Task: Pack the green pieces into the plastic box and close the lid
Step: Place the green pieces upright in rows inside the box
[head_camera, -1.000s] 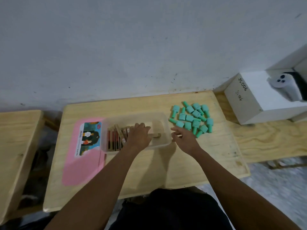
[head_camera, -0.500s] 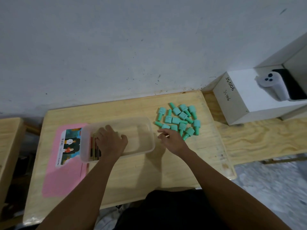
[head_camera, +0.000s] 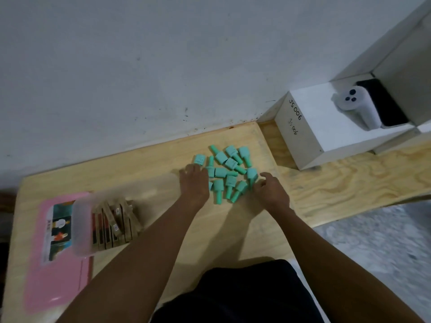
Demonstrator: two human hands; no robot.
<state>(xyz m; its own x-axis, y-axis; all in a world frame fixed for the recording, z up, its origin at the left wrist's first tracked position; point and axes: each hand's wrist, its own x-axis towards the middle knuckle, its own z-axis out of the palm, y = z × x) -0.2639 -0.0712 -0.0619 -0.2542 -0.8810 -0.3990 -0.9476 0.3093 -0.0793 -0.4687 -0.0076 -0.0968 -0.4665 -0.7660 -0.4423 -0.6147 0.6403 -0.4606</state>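
Several green pieces (head_camera: 227, 172), each a square head on a round stem, lie in a loose pile on the wooden table (head_camera: 149, 164). My left hand (head_camera: 195, 184) rests palm down at the pile's left edge, fingers spread, holding nothing. At the pile's right edge is my right hand (head_camera: 271, 192), fingers loosely curled beside a piece, gripping nothing I can see. The translucent plastic box (head_camera: 81, 229) stands to the left, blurred, with several wooden pieces (head_camera: 113, 223) packed in its left end. Its pink lid (head_camera: 56, 266) lies flat beside and partly under it.
A white box marked JS006 (head_camera: 310, 127) sits on a second wooden table (head_camera: 349, 183) to the right, with a white controller (head_camera: 356, 106) on top. The grey wall runs directly behind the tables. Grey floor shows at the lower right.
My left hand has come out of the plastic box and moved right to the pile's left side. My right hand has shifted to the pile's right side. The view has swung.
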